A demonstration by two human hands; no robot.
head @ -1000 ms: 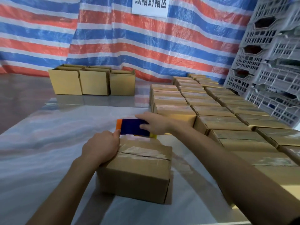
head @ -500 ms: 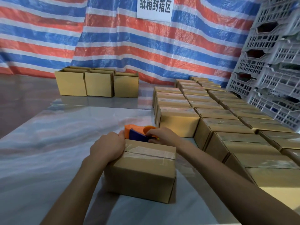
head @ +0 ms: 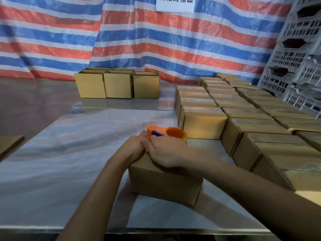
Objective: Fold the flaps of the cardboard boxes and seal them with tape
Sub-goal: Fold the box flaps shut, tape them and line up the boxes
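A closed cardboard box (head: 165, 185) sits on the shiny table (head: 69, 162) in front of me. My left hand (head: 133, 148) curls over the box's far left corner and holds it. Beside it, my right hand (head: 166, 152) lies flat across the box top with fingers spread, hiding the taped seam and touching the left hand. An orange and blue tape dispenser (head: 166, 133) stands just behind the box, at my fingertips. No finger is visibly wrapped around it.
Rows of sealed boxes (head: 243, 119) fill the table's right side, close to the worked box. Three open boxes (head: 118, 84) stand at the back. Grey plastic crates (head: 295, 66) are stacked far right. A flat cardboard piece (head: 10, 143) lies at the left edge.
My right hand carried the dispenser across the top to the far edge, left it behind the box, and now lies flat on the top. The left hand stayed at the corner.
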